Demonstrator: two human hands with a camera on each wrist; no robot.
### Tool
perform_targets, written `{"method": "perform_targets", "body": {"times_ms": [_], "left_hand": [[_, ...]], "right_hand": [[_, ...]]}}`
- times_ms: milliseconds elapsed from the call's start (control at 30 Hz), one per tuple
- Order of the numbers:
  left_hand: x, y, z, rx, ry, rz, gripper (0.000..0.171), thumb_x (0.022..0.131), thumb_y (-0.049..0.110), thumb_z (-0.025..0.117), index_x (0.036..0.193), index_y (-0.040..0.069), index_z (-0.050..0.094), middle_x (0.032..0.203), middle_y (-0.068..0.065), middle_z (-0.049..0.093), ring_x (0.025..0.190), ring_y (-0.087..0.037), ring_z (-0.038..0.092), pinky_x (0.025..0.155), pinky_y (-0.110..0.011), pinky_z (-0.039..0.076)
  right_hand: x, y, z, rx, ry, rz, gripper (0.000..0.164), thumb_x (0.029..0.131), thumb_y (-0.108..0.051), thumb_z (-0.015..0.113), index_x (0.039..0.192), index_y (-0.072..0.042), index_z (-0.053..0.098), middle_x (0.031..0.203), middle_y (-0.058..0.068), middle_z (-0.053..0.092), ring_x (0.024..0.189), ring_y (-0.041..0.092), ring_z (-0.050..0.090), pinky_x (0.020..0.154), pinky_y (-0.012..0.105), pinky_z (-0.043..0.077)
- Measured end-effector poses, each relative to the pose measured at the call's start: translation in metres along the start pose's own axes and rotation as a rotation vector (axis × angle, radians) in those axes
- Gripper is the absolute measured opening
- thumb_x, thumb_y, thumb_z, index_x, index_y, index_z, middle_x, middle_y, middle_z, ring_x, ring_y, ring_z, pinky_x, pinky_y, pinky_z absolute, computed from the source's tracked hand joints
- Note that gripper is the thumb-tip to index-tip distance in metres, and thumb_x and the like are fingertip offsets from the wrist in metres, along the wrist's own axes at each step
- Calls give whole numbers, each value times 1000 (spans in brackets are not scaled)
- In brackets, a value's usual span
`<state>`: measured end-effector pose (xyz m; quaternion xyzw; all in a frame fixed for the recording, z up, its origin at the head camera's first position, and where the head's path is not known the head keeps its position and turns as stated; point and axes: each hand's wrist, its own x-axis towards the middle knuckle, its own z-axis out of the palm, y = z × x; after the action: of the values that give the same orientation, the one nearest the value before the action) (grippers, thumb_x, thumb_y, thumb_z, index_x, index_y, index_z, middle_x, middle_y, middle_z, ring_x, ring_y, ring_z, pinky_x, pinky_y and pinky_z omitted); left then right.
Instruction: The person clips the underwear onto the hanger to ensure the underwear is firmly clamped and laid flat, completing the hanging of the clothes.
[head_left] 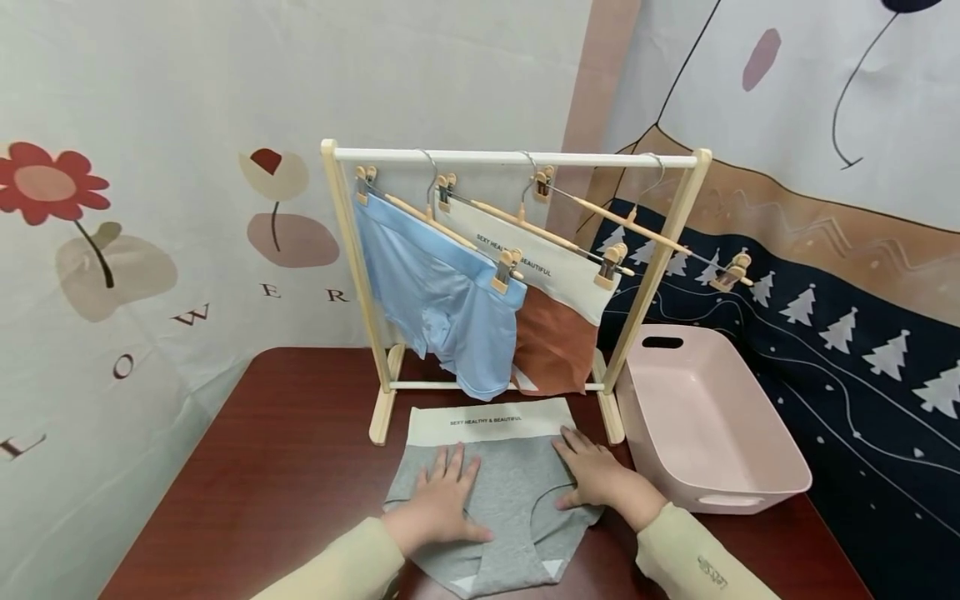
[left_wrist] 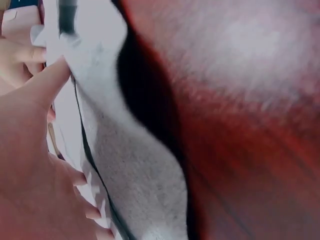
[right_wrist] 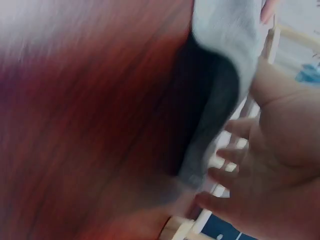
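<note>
A pair of grey briefs (head_left: 506, 483) with a white lettered waistband lies spread on the table, waistband toward the rack. My left hand (head_left: 438, 507) rests on the left side of the briefs, fingers straight and spread. On the right side my right hand (head_left: 592, 473) lies with extended fingers, its fingertips near the waistband's right end. In the left wrist view, the grey cloth (left_wrist: 135, 165) shows a wavy edge beside the thumb. The right wrist view shows the cloth's edge (right_wrist: 225, 30) beside the right hand's fingers.
Behind the briefs stands a wooden rack (head_left: 352, 258). Light blue boxers (head_left: 442, 279) and white-and-brown briefs (head_left: 558, 333) hang there from clip hangers, alongside a third hanger (head_left: 630, 223) with no garment. A pink bin (head_left: 701, 400) stands right of the rack on the dark red table (head_left: 277, 467).
</note>
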<state>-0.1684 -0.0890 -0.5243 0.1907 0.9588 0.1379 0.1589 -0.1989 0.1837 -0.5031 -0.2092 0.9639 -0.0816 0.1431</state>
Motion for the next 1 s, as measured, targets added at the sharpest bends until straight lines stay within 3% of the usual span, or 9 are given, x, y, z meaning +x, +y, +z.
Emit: {"method": "perform_targets", "body": {"times_ms": [67,167,267,367,467,533,667,767,1000], "left_hand": [[2,0,-2,0,-2,-4,117,62,78,65,151,13,23,157,-20,5,143,-45,3,105,-69,17],[2,-1,-6,13,0,0,117,62,77,66,151,13,24,157,-21,7,143,-45,5,106,-68,17],[-1,1,-9,40,11,34,114,64,77,65,151,14,25,157,-21,8,143,-45,6,107,-67,18],[-9,10,-10,69,11,140,107,67,75,63,150,20,26,157,-19,9,143,-44,8,107,-66,19],[-16,23,-6,89,-25,281,97,71,73,60,149,26,29,158,-15,13,143,-40,13,107,-62,24],[-19,31,-3,98,-57,326,90,74,71,57,149,27,30,158,-13,14,144,-37,15,108,-59,26],[-17,38,1,167,-70,287,90,77,71,56,149,23,30,158,-12,15,144,-34,17,109,-54,29],[-13,38,3,204,-83,264,99,71,72,61,150,22,28,158,-11,14,144,-33,16,109,-54,29],[-12,34,2,180,-129,336,104,67,74,63,151,27,23,159,-8,9,146,-31,12,108,-55,28]], "right_hand": [[-4,-5,0,-21,75,-34,88,69,-45,81,137,-3,45,147,19,33,133,40,35,98,56,38],[-13,-15,-1,-69,216,-92,58,69,-41,82,109,-6,58,117,10,51,107,32,52,78,44,47],[-25,-23,-2,-84,289,-149,36,67,-36,83,79,-17,54,84,-4,48,78,16,50,59,31,40],[-39,-28,-2,-46,221,-201,31,67,-31,82,69,-21,52,70,-12,43,62,6,42,53,24,34],[-51,-31,2,-8,108,-237,23,67,-27,81,72,-21,59,69,-14,48,59,1,41,52,23,36],[-55,-32,5,-19,75,-242,21,68,-25,81,76,-20,62,72,-13,51,60,1,43,52,24,39],[-55,-33,9,-23,67,-228,17,69,-21,79,74,-20,63,72,-13,54,60,2,46,52,24,41],[-57,-35,8,26,30,-217,17,70,-16,77,66,-21,61,64,-14,52,56,1,44,49,22,38],[-61,-39,-2,80,-90,-214,19,70,-18,75,61,-24,59,57,-18,47,51,-1,40,46,20,35]]}}
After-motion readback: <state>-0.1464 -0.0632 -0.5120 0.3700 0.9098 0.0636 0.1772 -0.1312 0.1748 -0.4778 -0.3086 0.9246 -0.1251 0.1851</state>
